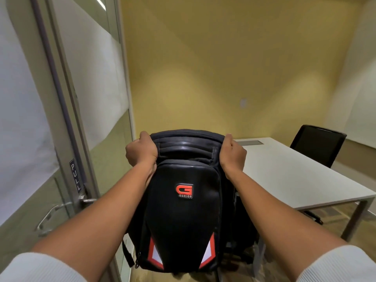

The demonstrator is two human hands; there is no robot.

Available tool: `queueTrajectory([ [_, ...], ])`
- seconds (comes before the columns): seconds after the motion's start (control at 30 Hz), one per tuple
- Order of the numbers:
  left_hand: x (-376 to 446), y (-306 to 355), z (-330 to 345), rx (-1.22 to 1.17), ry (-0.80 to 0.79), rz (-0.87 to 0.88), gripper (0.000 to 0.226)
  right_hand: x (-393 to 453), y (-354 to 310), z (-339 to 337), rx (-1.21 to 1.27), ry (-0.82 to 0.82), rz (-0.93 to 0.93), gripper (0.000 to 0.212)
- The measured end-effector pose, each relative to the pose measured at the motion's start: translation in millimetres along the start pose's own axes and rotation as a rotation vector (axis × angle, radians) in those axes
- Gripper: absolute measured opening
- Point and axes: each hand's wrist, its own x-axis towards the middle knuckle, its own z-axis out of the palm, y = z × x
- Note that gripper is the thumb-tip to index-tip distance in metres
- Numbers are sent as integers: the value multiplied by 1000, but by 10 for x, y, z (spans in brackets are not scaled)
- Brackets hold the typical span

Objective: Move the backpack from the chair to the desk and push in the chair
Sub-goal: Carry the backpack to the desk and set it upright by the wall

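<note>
A black backpack (183, 216) with a red "G Series" badge and red-and-white corner patches hangs upright in front of me, off the floor. My left hand (141, 149) grips its top left corner and my right hand (233, 152) grips its top right corner. The white desk (295, 176) lies just to the right of the bag, its near left corner hidden behind the bag. The chair the bag came from is mostly hidden behind and below the bag; only dark parts show near the floor.
A glass door (67, 139) with a "PULL" sign and a metal lever handle (61, 212) stands close on the left. A black chair (317, 145) sits at the desk's far side. Yellow wall behind; a metal desk leg (356, 218) at right.
</note>
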Motion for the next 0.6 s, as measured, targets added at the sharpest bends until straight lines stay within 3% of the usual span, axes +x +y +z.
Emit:
queueTrajectory([
  [0.6,759,1202,559,-10,-69,154,30,990,-1071,529,38,187,-130,53],
])
